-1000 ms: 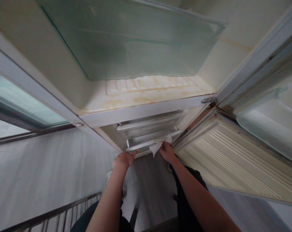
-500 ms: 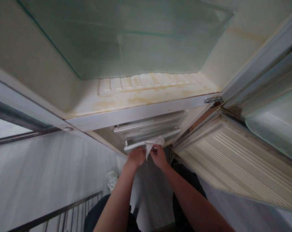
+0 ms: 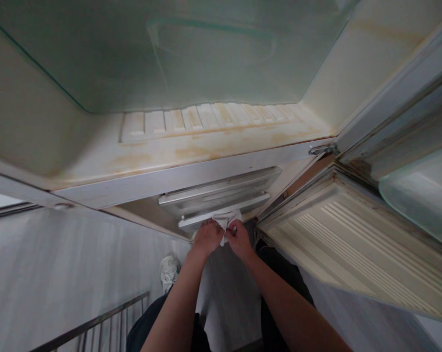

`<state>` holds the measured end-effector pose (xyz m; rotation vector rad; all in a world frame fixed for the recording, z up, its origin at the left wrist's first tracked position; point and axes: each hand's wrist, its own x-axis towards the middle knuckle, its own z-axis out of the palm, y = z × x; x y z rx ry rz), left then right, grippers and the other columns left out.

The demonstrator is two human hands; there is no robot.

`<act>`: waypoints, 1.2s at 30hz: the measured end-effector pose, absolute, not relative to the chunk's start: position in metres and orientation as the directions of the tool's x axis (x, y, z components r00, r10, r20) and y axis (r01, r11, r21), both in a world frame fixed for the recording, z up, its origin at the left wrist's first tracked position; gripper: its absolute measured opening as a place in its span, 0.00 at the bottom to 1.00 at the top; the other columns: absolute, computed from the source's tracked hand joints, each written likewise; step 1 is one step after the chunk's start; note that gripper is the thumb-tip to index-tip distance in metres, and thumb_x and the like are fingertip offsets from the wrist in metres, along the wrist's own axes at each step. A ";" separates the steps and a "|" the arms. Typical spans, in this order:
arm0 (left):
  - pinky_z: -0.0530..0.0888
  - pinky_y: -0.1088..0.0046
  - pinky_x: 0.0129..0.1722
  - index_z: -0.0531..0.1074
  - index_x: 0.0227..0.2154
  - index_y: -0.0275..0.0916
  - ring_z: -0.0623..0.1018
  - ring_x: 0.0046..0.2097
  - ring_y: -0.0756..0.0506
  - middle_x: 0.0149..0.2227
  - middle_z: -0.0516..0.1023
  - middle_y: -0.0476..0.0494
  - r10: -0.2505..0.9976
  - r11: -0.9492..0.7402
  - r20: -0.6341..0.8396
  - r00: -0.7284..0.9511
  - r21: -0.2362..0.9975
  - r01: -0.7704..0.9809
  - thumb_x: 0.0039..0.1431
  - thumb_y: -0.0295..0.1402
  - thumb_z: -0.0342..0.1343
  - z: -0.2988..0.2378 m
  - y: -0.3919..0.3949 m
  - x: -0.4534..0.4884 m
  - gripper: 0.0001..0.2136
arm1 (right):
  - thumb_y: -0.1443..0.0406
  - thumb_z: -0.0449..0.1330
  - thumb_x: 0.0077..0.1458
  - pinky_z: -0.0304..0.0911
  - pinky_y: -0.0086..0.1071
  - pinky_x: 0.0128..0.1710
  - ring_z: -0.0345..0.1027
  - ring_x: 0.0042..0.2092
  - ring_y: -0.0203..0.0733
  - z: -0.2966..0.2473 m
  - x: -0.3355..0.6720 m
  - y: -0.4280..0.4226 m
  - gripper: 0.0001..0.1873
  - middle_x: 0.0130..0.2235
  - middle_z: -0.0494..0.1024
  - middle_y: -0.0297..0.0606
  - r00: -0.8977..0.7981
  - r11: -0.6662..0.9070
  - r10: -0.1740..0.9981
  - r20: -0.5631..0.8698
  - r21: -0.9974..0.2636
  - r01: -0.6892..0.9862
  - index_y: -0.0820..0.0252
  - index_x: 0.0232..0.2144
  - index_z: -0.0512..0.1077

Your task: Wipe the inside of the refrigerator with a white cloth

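I look down into an open fridge with a stained, yellowed floor (image 3: 191, 151) under a glass shelf (image 3: 177, 54). Below it, drawers (image 3: 221, 193) show in the lower compartment. My left hand (image 3: 207, 237) and my right hand (image 3: 238, 238) meet at the front edge of the lowest drawer (image 3: 206, 218). Both pinch a small white cloth (image 3: 226, 222) held between them, fingers closed on it.
The open lower door (image 3: 352, 244) with its ribbed inner panel swings out on the right. Above it the upper door holds a clear bin (image 3: 418, 195). A metal rack (image 3: 96, 322) stands at lower left. A white shoe (image 3: 168, 271) rests on the grey floor.
My left hand moved right from the drawer's edge and joined my right hand on the cloth. The cloth is now bunched smaller between both hands. My view tilted closer to the fridge.
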<state>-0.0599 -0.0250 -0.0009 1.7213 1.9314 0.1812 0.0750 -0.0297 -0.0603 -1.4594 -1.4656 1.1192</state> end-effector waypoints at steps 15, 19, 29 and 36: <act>0.65 0.59 0.59 0.63 0.59 0.30 0.70 0.62 0.34 0.59 0.71 0.26 0.974 0.135 -0.226 0.009 0.610 0.781 0.66 0.45 0.42 0.000 -0.018 -0.045 0.27 | 0.66 0.55 0.48 0.62 0.32 0.38 0.66 0.38 0.40 -0.058 0.097 -0.031 0.22 0.41 0.70 0.36 -0.035 -0.022 0.999 -0.026 -0.994 0.104 0.56 0.48 0.60; 0.73 0.65 0.46 0.67 0.52 0.39 0.79 0.47 0.38 0.46 0.80 0.38 0.947 0.145 -0.279 0.157 0.811 0.567 0.62 0.53 0.48 0.005 -0.016 -0.046 0.25 | 0.66 0.54 0.50 0.64 0.34 0.43 0.68 0.43 0.41 -0.054 0.098 -0.028 0.23 0.44 0.71 0.39 -0.027 0.014 1.000 0.014 -1.000 0.013 0.56 0.50 0.60; 0.67 0.72 0.32 0.71 0.38 0.39 0.73 0.29 0.46 0.28 0.76 0.48 0.979 0.089 0.024 -0.202 0.842 0.532 0.64 0.44 0.46 0.008 -0.007 -0.056 0.14 | 0.61 0.55 0.51 0.59 0.30 0.32 0.61 0.32 0.37 -0.057 0.096 -0.022 0.15 0.33 0.69 0.34 0.159 -0.108 0.983 -0.092 -0.990 0.092 0.58 0.41 0.65; 0.68 0.72 0.32 0.67 0.52 0.40 0.79 0.33 0.42 0.32 0.80 0.45 0.981 0.167 -0.065 -0.183 0.762 0.625 0.59 0.52 0.56 0.020 -0.015 -0.051 0.25 | 0.67 0.51 0.53 0.63 0.35 0.47 0.64 0.48 0.42 -0.029 0.096 -0.032 0.13 0.44 0.69 0.43 0.246 0.156 0.936 0.251 -0.924 0.348 0.58 0.42 0.66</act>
